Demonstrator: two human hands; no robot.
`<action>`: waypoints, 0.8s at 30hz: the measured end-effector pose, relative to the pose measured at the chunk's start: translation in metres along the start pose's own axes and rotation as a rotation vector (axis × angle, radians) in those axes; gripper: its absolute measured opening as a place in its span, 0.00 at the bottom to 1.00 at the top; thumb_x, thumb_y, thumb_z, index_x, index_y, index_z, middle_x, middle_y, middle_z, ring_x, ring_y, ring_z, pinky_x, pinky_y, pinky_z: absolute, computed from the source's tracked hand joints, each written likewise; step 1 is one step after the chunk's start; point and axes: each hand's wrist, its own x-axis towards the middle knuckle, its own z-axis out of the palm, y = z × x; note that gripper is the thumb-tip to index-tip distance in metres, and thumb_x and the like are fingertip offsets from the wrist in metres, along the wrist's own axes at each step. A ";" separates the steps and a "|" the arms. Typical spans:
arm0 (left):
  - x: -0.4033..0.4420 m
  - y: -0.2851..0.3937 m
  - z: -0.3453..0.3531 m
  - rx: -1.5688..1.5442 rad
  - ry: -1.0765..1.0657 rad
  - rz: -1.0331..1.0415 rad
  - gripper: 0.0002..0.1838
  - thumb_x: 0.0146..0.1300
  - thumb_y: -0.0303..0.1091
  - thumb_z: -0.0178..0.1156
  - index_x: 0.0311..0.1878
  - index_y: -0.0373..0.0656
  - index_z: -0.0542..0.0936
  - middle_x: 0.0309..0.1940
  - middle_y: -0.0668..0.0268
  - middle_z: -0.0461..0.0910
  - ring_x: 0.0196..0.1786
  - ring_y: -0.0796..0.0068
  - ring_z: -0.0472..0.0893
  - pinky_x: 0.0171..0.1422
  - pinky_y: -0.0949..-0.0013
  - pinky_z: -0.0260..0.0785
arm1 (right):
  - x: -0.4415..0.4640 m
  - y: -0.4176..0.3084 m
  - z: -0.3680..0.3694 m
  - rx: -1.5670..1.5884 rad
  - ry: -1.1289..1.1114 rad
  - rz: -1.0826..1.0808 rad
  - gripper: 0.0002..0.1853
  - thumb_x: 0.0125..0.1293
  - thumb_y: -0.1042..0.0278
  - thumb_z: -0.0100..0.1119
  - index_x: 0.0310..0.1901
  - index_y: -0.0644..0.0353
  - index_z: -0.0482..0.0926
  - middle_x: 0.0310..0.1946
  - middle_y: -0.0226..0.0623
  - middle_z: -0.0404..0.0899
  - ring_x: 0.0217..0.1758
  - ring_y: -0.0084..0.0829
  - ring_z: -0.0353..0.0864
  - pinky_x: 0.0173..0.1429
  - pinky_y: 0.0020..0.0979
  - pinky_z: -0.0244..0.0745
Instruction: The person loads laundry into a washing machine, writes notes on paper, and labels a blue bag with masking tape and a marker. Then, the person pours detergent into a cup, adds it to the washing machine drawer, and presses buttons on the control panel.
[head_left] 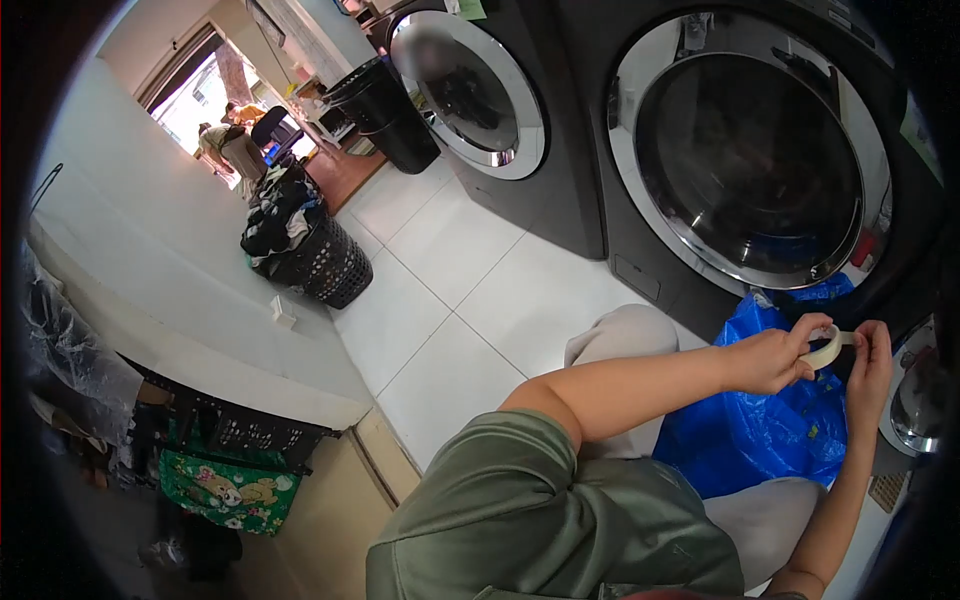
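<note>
One roll of pale tape (824,357) is held up over a blue bag (735,430), near a front-loading machine (750,165): the left hand (780,357) curls closed on the roll's near rim, seemingly to steady it, while the right hand (869,362) pinches the loose end (848,338), apparently to hold it taut; from where I stand, the right fingertips are hard to make out, the bag's contents hidden

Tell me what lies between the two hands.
A roll of tape: the left hand holds it, and a strip runs to the right hand, as the head view shows.
</note>
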 end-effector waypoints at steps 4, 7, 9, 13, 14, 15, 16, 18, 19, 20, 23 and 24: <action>0.007 -0.014 -0.005 -0.037 0.023 -0.162 0.38 0.65 0.28 0.61 0.71 0.37 0.49 0.24 0.51 0.80 0.29 0.54 0.84 0.33 0.60 0.73 | -0.005 -0.027 -0.007 -0.055 0.014 -0.010 0.00 0.72 0.80 0.48 0.41 0.66 0.69 0.35 0.42 0.71 0.37 0.34 0.74 0.44 0.30 0.70; 0.015 -0.007 -0.013 -0.044 -0.026 -0.353 0.37 0.65 0.28 0.62 0.70 0.41 0.51 0.24 0.54 0.81 0.25 0.61 0.83 0.27 0.63 0.72 | -0.013 -0.070 -0.007 -0.136 -0.031 -0.215 0.03 0.68 0.83 0.48 0.41 0.67 0.68 0.36 0.45 0.69 0.39 0.40 0.74 0.45 0.32 0.70; 0.015 -0.013 -0.011 -0.070 -0.042 -0.357 0.35 0.65 0.28 0.61 0.70 0.42 0.53 0.25 0.55 0.82 0.24 0.62 0.83 0.26 0.64 0.72 | -0.015 -0.079 -0.005 -0.168 -0.036 -0.259 0.04 0.67 0.84 0.48 0.41 0.67 0.68 0.36 0.46 0.69 0.40 0.41 0.73 0.46 0.32 0.70; 0.010 -0.011 -0.012 -0.199 -0.225 -0.269 0.32 0.65 0.29 0.61 0.68 0.41 0.57 0.29 0.57 0.83 0.23 0.64 0.83 0.27 0.66 0.74 | -0.004 -0.028 -0.016 -0.153 0.077 -0.072 0.01 0.72 0.79 0.49 0.42 0.65 0.70 0.35 0.42 0.72 0.39 0.36 0.75 0.46 0.30 0.70; 0.009 -0.002 -0.014 -0.241 -0.315 -0.265 0.31 0.66 0.30 0.61 0.68 0.41 0.58 0.30 0.57 0.83 0.23 0.65 0.84 0.27 0.67 0.74 | 0.000 -0.007 -0.023 -0.131 0.099 -0.027 0.01 0.73 0.77 0.49 0.42 0.65 0.70 0.35 0.42 0.72 0.39 0.34 0.75 0.46 0.29 0.70; 0.008 -0.001 -0.011 -0.318 -0.303 -0.311 0.31 0.66 0.31 0.62 0.68 0.40 0.58 0.30 0.56 0.84 0.24 0.65 0.84 0.26 0.67 0.75 | 0.001 -0.002 -0.028 -0.112 0.057 0.047 0.02 0.73 0.77 0.49 0.42 0.64 0.70 0.35 0.41 0.72 0.38 0.32 0.74 0.45 0.28 0.70; 0.009 -0.003 -0.009 -0.300 -0.283 -0.362 0.31 0.65 0.31 0.62 0.67 0.40 0.58 0.29 0.55 0.84 0.24 0.64 0.84 0.26 0.67 0.75 | -0.002 -0.002 -0.029 -0.120 0.036 0.032 0.02 0.73 0.77 0.49 0.42 0.64 0.70 0.35 0.41 0.72 0.38 0.32 0.74 0.45 0.28 0.69; 0.013 -0.008 -0.009 -0.263 -0.230 -0.470 0.32 0.65 0.31 0.62 0.67 0.39 0.58 0.29 0.54 0.84 0.24 0.64 0.85 0.25 0.67 0.76 | -0.010 -0.019 -0.028 -0.129 -0.018 -0.007 0.02 0.72 0.76 0.49 0.42 0.64 0.71 0.34 0.41 0.72 0.38 0.32 0.74 0.45 0.28 0.69; 0.016 -0.007 -0.011 -0.291 -0.211 -0.472 0.32 0.65 0.31 0.63 0.68 0.40 0.58 0.29 0.54 0.84 0.24 0.64 0.85 0.25 0.66 0.77 | -0.014 -0.039 -0.025 -0.140 0.020 -0.042 0.02 0.72 0.77 0.49 0.41 0.64 0.72 0.34 0.40 0.72 0.38 0.31 0.74 0.46 0.28 0.69; 0.019 -0.013 -0.011 -0.283 -0.204 -0.471 0.31 0.64 0.30 0.64 0.66 0.41 0.60 0.28 0.54 0.84 0.24 0.64 0.85 0.26 0.66 0.77 | -0.012 -0.038 -0.024 -0.129 0.031 -0.072 0.02 0.72 0.76 0.49 0.41 0.64 0.72 0.34 0.40 0.73 0.38 0.31 0.75 0.46 0.28 0.69; 0.026 -0.010 -0.013 -0.098 -0.144 -0.548 0.22 0.65 0.33 0.63 0.60 0.42 0.70 0.38 0.59 0.86 0.30 0.69 0.86 0.28 0.65 0.80 | -0.010 -0.032 -0.024 -0.125 0.099 -0.063 0.03 0.71 0.75 0.51 0.41 0.64 0.74 0.36 0.40 0.75 0.41 0.32 0.78 0.49 0.30 0.71; 0.024 -0.025 -0.006 -0.174 -0.122 -0.571 0.21 0.65 0.37 0.64 0.58 0.42 0.73 0.36 0.60 0.86 0.30 0.70 0.86 0.26 0.67 0.78 | -0.007 -0.029 -0.026 -0.055 0.048 0.067 0.05 0.70 0.73 0.52 0.42 0.64 0.75 0.36 0.40 0.77 0.43 0.33 0.79 0.49 0.31 0.72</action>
